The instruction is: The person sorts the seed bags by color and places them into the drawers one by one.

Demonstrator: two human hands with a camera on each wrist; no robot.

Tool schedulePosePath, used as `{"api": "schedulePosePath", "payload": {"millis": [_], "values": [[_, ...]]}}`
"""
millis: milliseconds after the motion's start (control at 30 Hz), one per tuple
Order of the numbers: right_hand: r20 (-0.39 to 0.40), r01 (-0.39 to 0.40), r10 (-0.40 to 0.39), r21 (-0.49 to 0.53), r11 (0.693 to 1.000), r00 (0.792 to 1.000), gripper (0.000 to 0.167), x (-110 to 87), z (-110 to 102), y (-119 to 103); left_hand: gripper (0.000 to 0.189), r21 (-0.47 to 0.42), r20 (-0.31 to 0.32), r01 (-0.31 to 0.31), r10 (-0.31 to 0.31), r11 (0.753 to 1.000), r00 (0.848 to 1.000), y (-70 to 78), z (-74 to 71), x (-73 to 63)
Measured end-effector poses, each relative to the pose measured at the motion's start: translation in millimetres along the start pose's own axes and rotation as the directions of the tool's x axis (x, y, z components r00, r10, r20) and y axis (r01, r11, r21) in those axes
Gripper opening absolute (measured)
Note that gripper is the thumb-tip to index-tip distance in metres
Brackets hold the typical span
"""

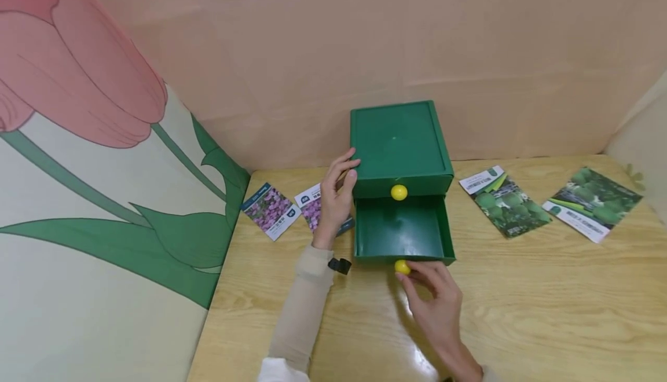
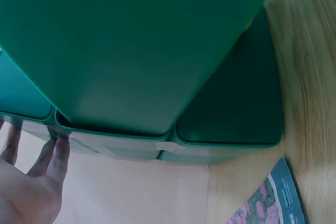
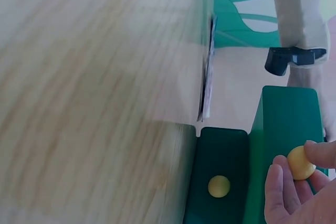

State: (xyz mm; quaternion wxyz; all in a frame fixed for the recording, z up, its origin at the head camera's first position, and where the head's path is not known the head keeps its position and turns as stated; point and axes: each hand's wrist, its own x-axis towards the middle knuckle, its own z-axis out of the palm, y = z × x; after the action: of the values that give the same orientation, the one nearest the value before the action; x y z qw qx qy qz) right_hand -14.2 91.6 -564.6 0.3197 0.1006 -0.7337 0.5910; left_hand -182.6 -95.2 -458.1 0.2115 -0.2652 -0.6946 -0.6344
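Note:
A green cabinet (image 1: 398,139) with drawers stands on the table against the back wall. Its middle drawer (image 1: 401,231) is pulled out, with the inside showing from above. Between thumb and fingers, my right hand (image 1: 438,301) pinches the yellow round knob (image 3: 301,162) of that drawer. Fingers of my left hand (image 1: 337,194) rest against the cabinet's left side, fairly straight, near its top front corner. The top drawer, with a yellow knob (image 1: 398,192), is pushed in. Below the pulled-out drawer, the right wrist view shows a pushed-in bottom drawer (image 3: 223,153) with its own yellow knob (image 3: 219,186).
Two packets with pink flower pictures lie left of the cabinet, one (image 1: 272,211) in full view, another (image 1: 308,202) partly behind my left hand. On the right lie two green-pictured packets (image 1: 505,201) (image 1: 594,202). A tulip-printed panel (image 1: 104,197) borders the wooden table (image 1: 547,312) at left.

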Motion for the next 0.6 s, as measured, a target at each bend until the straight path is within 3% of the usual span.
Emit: {"api": "schedulePosePath", "payload": {"millis": [167,367,600], "values": [[-0.007,0.002,-0.002,0.001,1.0,1.0,0.042,2.5,1,0,0.03,0.007,0.018,0.015,-0.015,1.0,1.0,-9.6,-0.2,0.0],[-0.004,-0.009,0.009,0.072,0.997,1.0,0.044,-11.7,6,1,0.039,0.041,0.082,0.05,-0.053,0.998,0.995,-28.8,-8.1,-3.9],[0.135,0.077,-0.096,0.139,0.987,0.986,0.042,-26.8,19,-8,0.043,0.074,0.088,0.118,-0.125,0.99,0.988,-24.6,-27.0,-6.2]]}}
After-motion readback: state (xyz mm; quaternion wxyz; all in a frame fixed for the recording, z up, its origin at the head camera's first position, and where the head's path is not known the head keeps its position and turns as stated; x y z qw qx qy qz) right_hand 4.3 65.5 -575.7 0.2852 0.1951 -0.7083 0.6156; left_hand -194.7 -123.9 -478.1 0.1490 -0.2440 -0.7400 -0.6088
